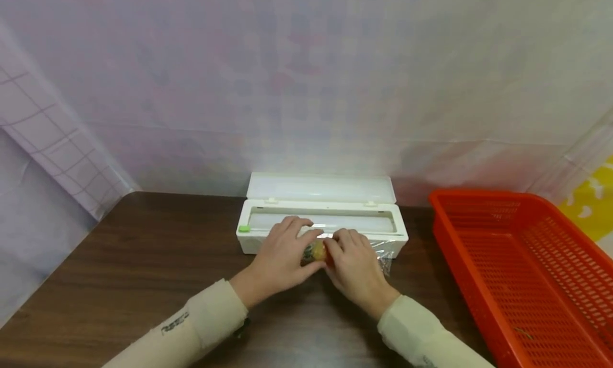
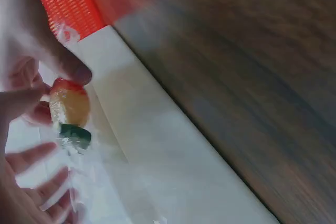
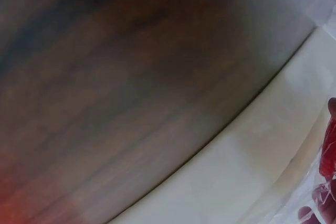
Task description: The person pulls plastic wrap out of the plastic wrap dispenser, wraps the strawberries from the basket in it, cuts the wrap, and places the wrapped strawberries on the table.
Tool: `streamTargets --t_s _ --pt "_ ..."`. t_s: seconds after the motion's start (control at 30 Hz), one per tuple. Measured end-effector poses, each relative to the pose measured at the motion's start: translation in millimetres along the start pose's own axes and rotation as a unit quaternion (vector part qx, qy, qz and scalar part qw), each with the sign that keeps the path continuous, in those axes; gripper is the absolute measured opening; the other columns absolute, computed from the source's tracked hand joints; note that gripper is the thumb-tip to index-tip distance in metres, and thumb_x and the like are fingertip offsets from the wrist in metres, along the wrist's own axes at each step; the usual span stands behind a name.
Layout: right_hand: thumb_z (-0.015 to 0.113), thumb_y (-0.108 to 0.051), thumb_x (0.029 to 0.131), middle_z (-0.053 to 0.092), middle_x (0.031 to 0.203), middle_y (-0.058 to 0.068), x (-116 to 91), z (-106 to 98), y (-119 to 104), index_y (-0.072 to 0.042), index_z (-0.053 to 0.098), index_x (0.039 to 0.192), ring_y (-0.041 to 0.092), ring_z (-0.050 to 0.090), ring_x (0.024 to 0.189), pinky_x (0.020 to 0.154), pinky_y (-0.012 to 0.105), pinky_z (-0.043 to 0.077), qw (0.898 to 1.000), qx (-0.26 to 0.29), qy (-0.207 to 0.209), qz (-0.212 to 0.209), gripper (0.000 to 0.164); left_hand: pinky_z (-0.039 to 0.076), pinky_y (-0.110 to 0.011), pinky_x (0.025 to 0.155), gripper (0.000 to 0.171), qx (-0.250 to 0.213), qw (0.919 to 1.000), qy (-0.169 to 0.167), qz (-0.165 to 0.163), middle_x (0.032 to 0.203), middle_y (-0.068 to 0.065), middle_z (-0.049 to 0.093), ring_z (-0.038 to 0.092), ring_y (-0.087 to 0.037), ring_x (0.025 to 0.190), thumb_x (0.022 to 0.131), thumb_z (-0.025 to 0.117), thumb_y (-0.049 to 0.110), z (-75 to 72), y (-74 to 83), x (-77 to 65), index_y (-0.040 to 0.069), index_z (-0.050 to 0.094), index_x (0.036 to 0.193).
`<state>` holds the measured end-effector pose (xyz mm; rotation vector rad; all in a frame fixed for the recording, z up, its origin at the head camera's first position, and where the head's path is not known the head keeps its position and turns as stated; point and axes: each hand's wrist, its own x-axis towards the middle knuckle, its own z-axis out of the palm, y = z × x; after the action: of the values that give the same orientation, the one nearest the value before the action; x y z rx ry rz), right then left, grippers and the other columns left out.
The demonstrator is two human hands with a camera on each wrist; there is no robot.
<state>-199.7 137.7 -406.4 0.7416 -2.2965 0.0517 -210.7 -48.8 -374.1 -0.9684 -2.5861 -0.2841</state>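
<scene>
A small film-wrapped bundle of vegetable pieces, red, yellow and dark green [image 2: 73, 106], sits between both hands at the front of a white cling film dispenser [image 1: 249, 244]. My right hand [image 1: 356, 264] pinches its red end between thumb and fingers. My left hand [image 1: 282, 256] is around the green end, its thumb close to the bundle and its fingers loosely spread in the left wrist view. Clear cling film [image 1: 383, 248] trails from the dispenser's front at the right. At the right wrist view's edge, fingertips hold the red piece [image 3: 328, 150].
The dispenser's lid [image 1: 321, 186] stands raised behind, and a film roll [image 1: 354, 223] lies inside. A red plastic basket [image 1: 457, 267] stands at the right on the dark wooden table [image 1: 143, 267]. A patterned sheet [image 1: 311, 91] hangs behind the table.
</scene>
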Motion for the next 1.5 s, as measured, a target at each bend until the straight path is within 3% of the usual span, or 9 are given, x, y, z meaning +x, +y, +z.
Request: streamTargets --t_s 0.2,0.4,0.6,0.77,0.87,0.97,1.03,1.27,1.5 --pt "0.082 -0.032 0.069 0.066 0.093 0.004 5.5 -7.9 7.0 -0.007 0.062 0.116 0.023 0.063 0.085 0.086 0.042 0.048 0.998 0.05 -0.033 0.034 0.058 0.047 -0.036 0.084 0.045 0.03 0.9992 0.003 0.026 0.106 0.002 0.068 0.06 -0.016 0.097 0.08 0.075 0.035 4.8 -0.5 -0.1 0.02 0.061 0.12" --pt "0.075 -0.027 0.078 0.07 0.09 0.001 17.1 -13.7 9.4 -0.011 0.061 0.105 0.02 0.066 0.088 0.088 0.043 0.05 0.996 0.069 -0.055 0.027 0.034 0.049 -0.034 0.078 0.029 0.023 0.9993 0.028 -0.007 0.094 0.004 0.073 0.063 -0.014 0.084 0.084 0.07 0.029 7.8 -3.3 5.0 0.017 0.061 0.108" --pt "0.065 -0.023 0.086 0.069 0.103 0.009 21.6 -11.5 4.4 -0.001 0.059 0.118 0.025 0.067 0.093 0.081 0.042 0.054 0.995 0.047 -0.089 0.03 0.04 0.049 -0.042 0.087 0.036 0.048 0.9965 0.066 -0.017 0.116 -0.006 0.064 0.057 -0.024 0.11 0.086 0.069 0.034 6.1 -1.1 4.1 0.014 0.065 0.115" --pt "0.074 -0.031 0.079 0.065 0.107 0.011 19.6 -7.4 1.2 -0.004 0.053 0.122 0.028 0.064 0.098 0.085 0.045 0.051 0.994 -0.001 -0.1 0.045 0.056 0.051 -0.036 0.083 0.025 0.061 0.9821 0.144 0.106 0.105 -0.005 0.065 0.059 -0.021 0.098 0.083 0.071 0.027 4.0 11.7 -8.0 0.014 0.069 0.104" --pt "0.079 -0.028 0.075 0.063 0.102 0.009 20.6 -5.2 1.8 -0.007 0.054 0.116 0.028 0.062 0.095 0.085 0.045 0.05 0.994 -0.014 -0.084 0.064 0.053 0.051 -0.031 0.079 0.021 0.102 0.9768 0.073 0.174 0.099 -0.001 0.067 0.06 -0.016 0.092 0.084 0.068 0.03 6.6 19.2 -15.8 0.015 0.07 0.099" --pt "0.081 -0.029 0.073 0.062 0.094 0.007 21.6 -4.0 2.3 -0.009 0.056 0.104 0.028 0.061 0.089 0.082 0.044 0.05 0.995 -0.023 -0.059 0.075 0.045 0.048 -0.032 0.093 0.043 0.181 0.9697 -0.056 0.155 0.121 -0.006 0.063 0.057 -0.02 0.112 0.087 0.063 0.041 13.3 21.8 -23.7 0.011 0.064 0.117" --pt "0.082 -0.028 0.072 0.062 0.09 0.006 22.0 -4.0 2.6 -0.01 0.057 0.097 0.027 0.061 0.086 0.08 0.043 0.05 0.996 -0.029 -0.041 0.067 0.04 0.043 -0.034 0.103 0.055 0.227 0.9592 -0.105 0.131 0.137 -0.01 0.054 0.049 -0.023 0.127 0.088 0.061 0.044 16.6 21.2 -28.5 0.008 0.056 0.13" --pt "0.083 -0.026 0.069 0.066 0.087 0.006 22.1 -12.6 5.3 -0.008 0.063 0.095 0.027 0.063 0.085 0.081 0.044 0.049 0.998 -0.032 0.004 0.048 0.037 0.042 -0.034 0.106 0.046 0.341 0.9257 -0.08 0.141 0.145 -0.011 0.047 0.043 -0.024 0.134 0.094 0.052 0.031 19.5 21.2 -34.5 0.007 0.053 0.134" --pt "0.083 -0.025 0.07 0.065 0.092 0.007 24.6 -18.2 2.1 -0.009 0.065 0.1 0.026 0.061 0.086 0.079 0.044 0.049 0.998 -0.012 0.006 0.063 0.038 0.042 -0.032 0.107 0.051 0.341 0.9287 -0.093 0.113 0.145 -0.013 0.046 0.044 -0.028 0.133 0.094 0.054 0.032 14.1 27.9 -31.4 0.006 0.049 0.137"
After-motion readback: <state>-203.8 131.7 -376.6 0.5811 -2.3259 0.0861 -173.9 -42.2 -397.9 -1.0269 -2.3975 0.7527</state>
